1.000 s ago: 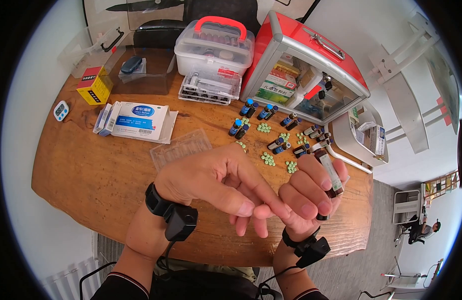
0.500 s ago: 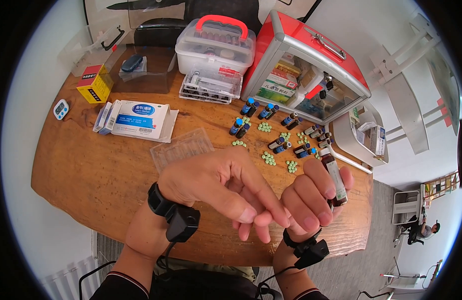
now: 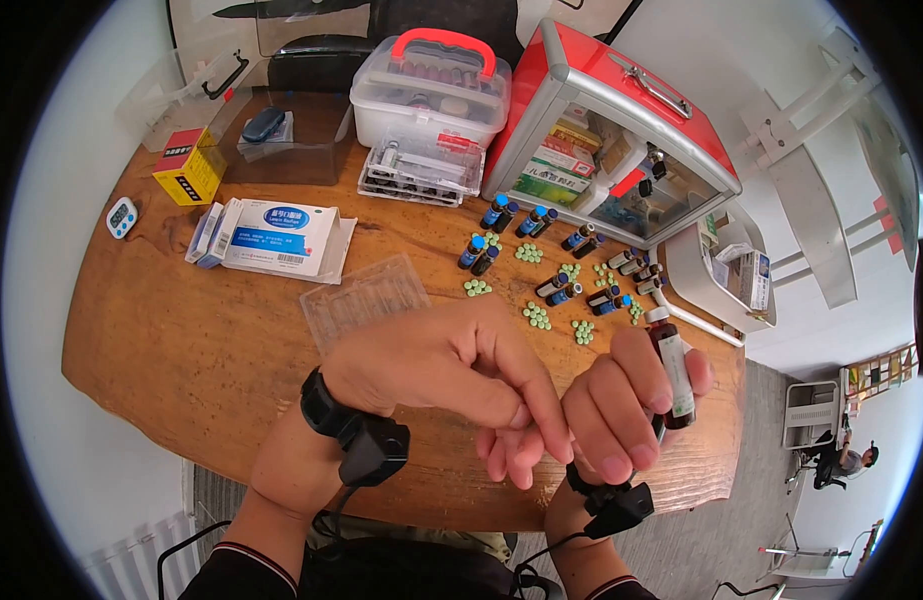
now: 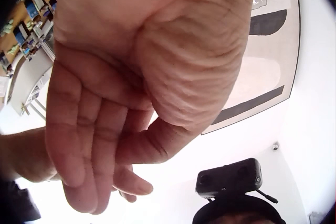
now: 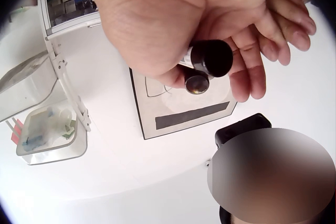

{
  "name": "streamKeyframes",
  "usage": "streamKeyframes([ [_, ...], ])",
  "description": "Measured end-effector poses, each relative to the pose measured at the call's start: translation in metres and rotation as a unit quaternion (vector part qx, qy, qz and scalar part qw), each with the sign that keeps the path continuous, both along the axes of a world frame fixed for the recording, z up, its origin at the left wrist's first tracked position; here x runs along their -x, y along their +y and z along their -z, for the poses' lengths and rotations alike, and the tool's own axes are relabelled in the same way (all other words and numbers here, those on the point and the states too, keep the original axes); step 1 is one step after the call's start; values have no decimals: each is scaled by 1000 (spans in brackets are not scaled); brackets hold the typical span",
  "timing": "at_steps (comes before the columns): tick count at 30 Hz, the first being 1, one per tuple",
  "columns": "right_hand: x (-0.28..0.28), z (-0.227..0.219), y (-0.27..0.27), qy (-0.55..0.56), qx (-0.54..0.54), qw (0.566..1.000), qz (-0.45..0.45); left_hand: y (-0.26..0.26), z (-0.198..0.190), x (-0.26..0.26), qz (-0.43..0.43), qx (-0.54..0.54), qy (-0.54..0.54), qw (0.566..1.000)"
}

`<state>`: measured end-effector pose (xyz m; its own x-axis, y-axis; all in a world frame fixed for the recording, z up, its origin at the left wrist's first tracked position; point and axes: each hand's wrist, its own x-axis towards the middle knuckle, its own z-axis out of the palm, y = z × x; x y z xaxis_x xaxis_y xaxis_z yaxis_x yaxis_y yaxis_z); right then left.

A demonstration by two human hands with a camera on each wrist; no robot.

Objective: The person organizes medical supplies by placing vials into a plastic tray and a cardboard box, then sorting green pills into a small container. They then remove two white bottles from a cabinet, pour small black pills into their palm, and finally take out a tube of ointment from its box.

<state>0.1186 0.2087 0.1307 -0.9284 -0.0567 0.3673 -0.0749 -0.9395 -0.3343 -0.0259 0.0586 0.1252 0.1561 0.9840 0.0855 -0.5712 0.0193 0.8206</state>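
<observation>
My right hand grips a small brown glass bottle with a pale label and whitish cap, upright and slightly tilted above the table. In the right wrist view two dark round ends show side by side: a larger bottle end and a smaller bottle end, so a second bottle sits in the same grip, mostly hidden by the fingers. My left hand holds nothing; its fingers are loosely bent and the index fingertip reaches the right hand's fingers. Beyond the hands stand several brown bottles among piles of green tablets.
A clear plastic tray lies beyond the left hand, with a white-and-blue medicine box behind it. A red-handled case and red medicine cabinet stand at the back. A timer and yellow box are at left.
The right hand and its bottle have shifted slightly right and towards me, and the bottle's cap shows more clearly. The left hand has drifted a little to the right. Table items stay put.
</observation>
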Motion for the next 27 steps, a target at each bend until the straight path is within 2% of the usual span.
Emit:
streamKeyframes([
  [7, -4, -1, 2, 0, -49, 999, 21, -1, 3, -2, 0, -20, -21, 1000],
  [16, -1, 4, 4, 18, -11, 1000, 12, 0, 5, -2, -4, -44, -16, 999],
  [27, -2, -3, 3, 2, -16, 1000, 22, 1, 6, -2, -8, -49, -12, 999],
])
